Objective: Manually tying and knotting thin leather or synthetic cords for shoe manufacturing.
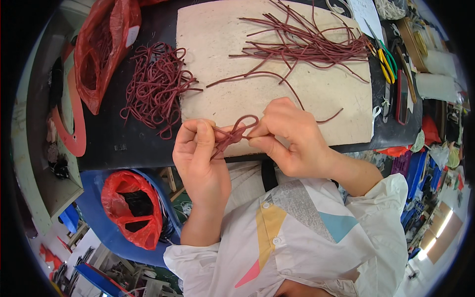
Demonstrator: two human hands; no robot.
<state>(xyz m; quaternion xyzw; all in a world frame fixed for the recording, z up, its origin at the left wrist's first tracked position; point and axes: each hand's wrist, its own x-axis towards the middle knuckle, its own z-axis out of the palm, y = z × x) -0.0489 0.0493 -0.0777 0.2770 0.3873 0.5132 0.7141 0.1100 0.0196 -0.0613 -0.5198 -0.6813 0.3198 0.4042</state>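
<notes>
Between my two hands, just above the near edge of the pale board point(213, 44), is a dark red cord point(232, 136) with loops and a knot in its middle. My left hand point(200, 146) pinches the cord's left side between thumb and fingers. On the other side, my right hand point(287, 136) grips a strand by the loop with thumb and forefinger. Loose straight cords point(307, 49) of the same red lie fanned across the far right of the board. Left of them, a heap of looped, knotted cords point(158, 84) rests partly on the board's left edge.
A red plastic bag point(106, 54) with cords inside lies far left. Pliers with yellow handles point(386, 67) and green-handled scissors point(392, 64) lie right of the board. Another red bag point(131, 208) sits on a blue chair point(94, 198) at lower left.
</notes>
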